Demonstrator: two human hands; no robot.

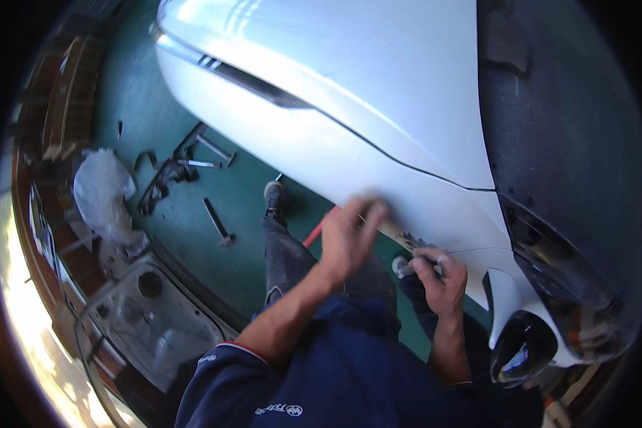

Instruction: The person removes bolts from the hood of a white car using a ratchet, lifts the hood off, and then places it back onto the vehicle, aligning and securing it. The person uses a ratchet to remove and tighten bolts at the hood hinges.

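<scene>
A white car body stands before me, its fender (406, 189) sloping down to where both my hands are. My left hand (349, 232) is at the side of the panel, fingers curled but smeared by motion. A red bar (322, 227) shows beside that hand; whether I grip it cannot be told. To its right, my right hand (441, 278) is closed, thumb against the fingers, close to the panel's outer side. A small greyish piece (409, 241) sticks out from its fingertips toward the left hand; its kind is unclear.
A wing mirror (524, 346) juts out at lower right. Hammer-like tools (217, 222) and dark straps (165, 175) lie on the green floor. At left are a plastic-wrapped bundle (103, 189), a removed car door (157, 303) and a wooden crate (71, 100).
</scene>
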